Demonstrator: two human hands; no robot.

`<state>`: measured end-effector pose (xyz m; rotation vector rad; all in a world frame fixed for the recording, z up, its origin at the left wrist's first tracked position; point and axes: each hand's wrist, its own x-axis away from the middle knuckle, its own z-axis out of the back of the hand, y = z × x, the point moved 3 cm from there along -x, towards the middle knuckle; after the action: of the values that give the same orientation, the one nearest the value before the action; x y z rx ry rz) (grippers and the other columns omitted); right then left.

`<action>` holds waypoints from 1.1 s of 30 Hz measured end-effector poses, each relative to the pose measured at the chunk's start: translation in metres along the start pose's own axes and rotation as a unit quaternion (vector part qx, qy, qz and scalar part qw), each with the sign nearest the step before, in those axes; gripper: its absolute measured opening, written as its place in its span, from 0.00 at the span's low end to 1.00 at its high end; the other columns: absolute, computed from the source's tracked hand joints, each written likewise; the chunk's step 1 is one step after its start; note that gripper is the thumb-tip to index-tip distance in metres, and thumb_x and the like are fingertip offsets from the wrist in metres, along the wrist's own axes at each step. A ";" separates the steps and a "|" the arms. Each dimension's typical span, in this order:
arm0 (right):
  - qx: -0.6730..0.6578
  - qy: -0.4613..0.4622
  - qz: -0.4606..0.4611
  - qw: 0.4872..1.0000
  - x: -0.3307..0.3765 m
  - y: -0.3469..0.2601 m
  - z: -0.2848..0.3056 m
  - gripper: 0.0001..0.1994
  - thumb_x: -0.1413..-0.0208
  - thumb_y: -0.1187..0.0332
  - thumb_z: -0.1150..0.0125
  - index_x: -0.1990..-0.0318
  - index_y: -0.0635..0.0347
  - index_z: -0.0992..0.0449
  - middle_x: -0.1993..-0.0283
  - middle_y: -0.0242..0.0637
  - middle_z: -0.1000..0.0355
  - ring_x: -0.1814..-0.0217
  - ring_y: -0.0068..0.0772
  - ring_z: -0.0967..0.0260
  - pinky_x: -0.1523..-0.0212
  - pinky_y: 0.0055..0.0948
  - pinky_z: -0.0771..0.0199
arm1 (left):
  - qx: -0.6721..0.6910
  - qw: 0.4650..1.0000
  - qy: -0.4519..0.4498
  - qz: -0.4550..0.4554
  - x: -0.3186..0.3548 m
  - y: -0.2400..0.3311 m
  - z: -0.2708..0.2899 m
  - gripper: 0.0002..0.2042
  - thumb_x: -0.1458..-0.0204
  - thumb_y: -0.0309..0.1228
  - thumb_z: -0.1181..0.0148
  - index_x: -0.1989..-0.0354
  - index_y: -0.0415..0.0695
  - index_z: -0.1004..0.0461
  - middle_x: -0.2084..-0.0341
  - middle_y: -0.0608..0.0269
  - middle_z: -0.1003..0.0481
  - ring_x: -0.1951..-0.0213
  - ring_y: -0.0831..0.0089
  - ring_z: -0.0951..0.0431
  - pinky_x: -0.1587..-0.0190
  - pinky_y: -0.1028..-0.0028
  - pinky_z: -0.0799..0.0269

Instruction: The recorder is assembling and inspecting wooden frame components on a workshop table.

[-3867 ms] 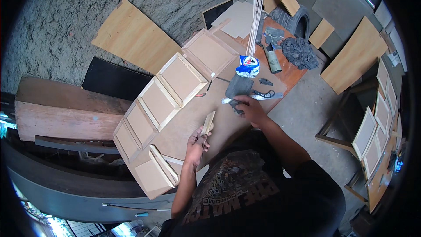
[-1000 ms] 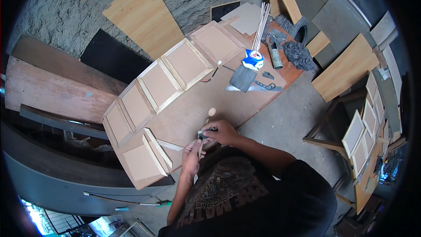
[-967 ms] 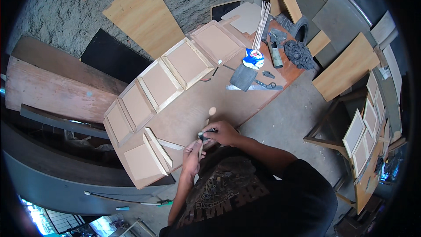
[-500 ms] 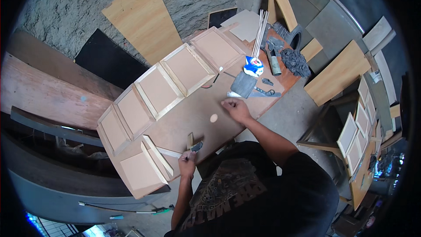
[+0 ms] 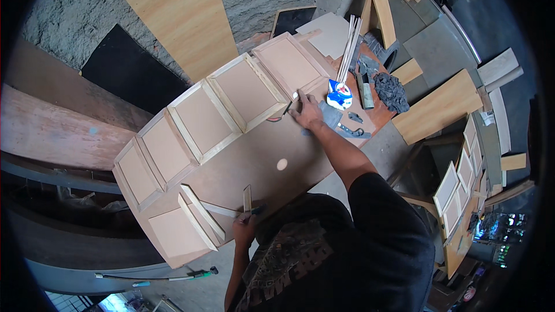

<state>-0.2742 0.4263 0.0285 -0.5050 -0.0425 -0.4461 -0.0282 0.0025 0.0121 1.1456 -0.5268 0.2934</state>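
Note:
My left hand (image 5: 244, 229) is closed at the table's near edge on a small dark flat tool (image 5: 254, 211), whose exact kind I cannot make out. A short wood strip (image 5: 247, 197) stands out just beyond those fingers. Across the table, my right hand (image 5: 308, 113) reaches forward with thumb and index finger apart. Its fingertips are beside a small white piece (image 5: 295, 95) at the corner of a panel frame (image 5: 272, 84). A black-and-red slim object (image 5: 275, 119) lies near the thumb. Part of a grey sheet (image 5: 331, 114) is hidden under the right hand and wrist.
Framed panels (image 5: 202, 118) run along the table's far side. Loose wood strips (image 5: 202, 211) lean over a panel at the left. To the right are a blue-and-white pack (image 5: 339, 95), thin sticks (image 5: 349, 52), a knife (image 5: 352, 131) and a dark crumpled cloth (image 5: 391, 91).
My right hand has moved forward from the table's middle to the frame corner and white piece. My left hand stays near the edge, its dark tool now turned lower. The view has shifted slightly.

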 end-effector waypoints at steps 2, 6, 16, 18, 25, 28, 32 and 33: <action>0.004 -0.039 -0.027 0.999 -0.001 -0.004 -0.001 0.48 0.45 0.49 0.27 0.20 0.42 0.46 0.26 0.51 0.39 0.25 0.56 0.39 0.27 0.47 0.33 | -0.007 1.000 0.006 -0.009 -0.003 0.005 0.003 0.11 0.40 0.32 0.33 0.59 0.35 0.15 0.69 0.56 0.15 0.65 0.74 0.18 0.59 0.70 0.24; 0.015 -0.027 -0.019 0.999 0.001 -0.007 -0.006 0.47 0.45 0.48 0.28 0.20 0.41 0.45 0.26 0.49 0.40 0.23 0.54 0.41 0.28 0.52 0.34 | -0.031 0.999 -0.003 0.007 -0.015 -0.005 0.004 0.12 0.41 0.33 0.32 0.57 0.35 0.15 0.66 0.50 0.14 0.63 0.68 0.15 0.57 0.67 0.23; 0.050 -0.028 -0.009 0.998 0.004 -0.005 -0.007 0.46 0.45 0.49 0.28 0.20 0.39 0.45 0.25 0.48 0.40 0.23 0.53 0.42 0.28 0.53 0.36 | -0.026 1.000 0.005 0.017 -0.025 0.018 0.007 0.11 0.42 0.32 0.31 0.59 0.35 0.16 0.70 0.56 0.16 0.66 0.74 0.19 0.60 0.69 0.24; 0.052 -0.028 -0.004 0.998 0.005 -0.007 -0.006 0.46 0.45 0.49 0.28 0.20 0.39 0.45 0.25 0.48 0.40 0.23 0.53 0.42 0.28 0.53 0.36 | -0.023 1.000 0.010 0.016 -0.025 0.017 0.007 0.11 0.42 0.32 0.31 0.59 0.35 0.16 0.71 0.56 0.16 0.67 0.74 0.19 0.60 0.69 0.25; 0.030 -0.023 -0.011 0.999 0.002 -0.003 -0.007 0.48 0.45 0.49 0.27 0.19 0.38 0.47 0.26 0.48 0.40 0.23 0.54 0.41 0.28 0.53 0.36 | -0.007 1.000 0.010 0.024 -0.025 0.013 0.006 0.11 0.41 0.32 0.32 0.59 0.35 0.16 0.72 0.57 0.17 0.68 0.75 0.21 0.61 0.70 0.25; 0.052 -0.025 0.001 0.998 0.003 -0.001 -0.010 0.48 0.45 0.49 0.27 0.19 0.38 0.48 0.26 0.48 0.40 0.23 0.54 0.41 0.29 0.54 0.35 | -0.019 1.000 0.016 0.015 -0.024 0.015 0.005 0.12 0.41 0.32 0.32 0.59 0.35 0.16 0.72 0.58 0.17 0.68 0.75 0.20 0.61 0.69 0.25; 0.018 -0.025 -0.020 0.999 0.009 -0.012 -0.004 0.47 0.45 0.49 0.27 0.20 0.39 0.45 0.26 0.48 0.40 0.23 0.54 0.41 0.28 0.54 0.36 | -0.025 0.999 0.024 0.007 -0.024 0.012 0.007 0.12 0.41 0.33 0.32 0.59 0.35 0.16 0.72 0.58 0.17 0.68 0.75 0.21 0.62 0.69 0.26; 0.017 -0.025 -0.020 0.999 0.008 -0.011 -0.003 0.47 0.45 0.49 0.27 0.20 0.39 0.45 0.26 0.48 0.40 0.23 0.54 0.41 0.28 0.54 0.36 | -0.024 0.999 0.023 0.002 -0.024 0.011 0.007 0.12 0.41 0.33 0.32 0.59 0.35 0.16 0.73 0.59 0.17 0.69 0.75 0.21 0.63 0.69 0.26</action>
<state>-0.2716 0.4127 0.0320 -0.4817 -0.1076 -0.4712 -0.0557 0.0014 0.0102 1.0899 -0.4939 0.3083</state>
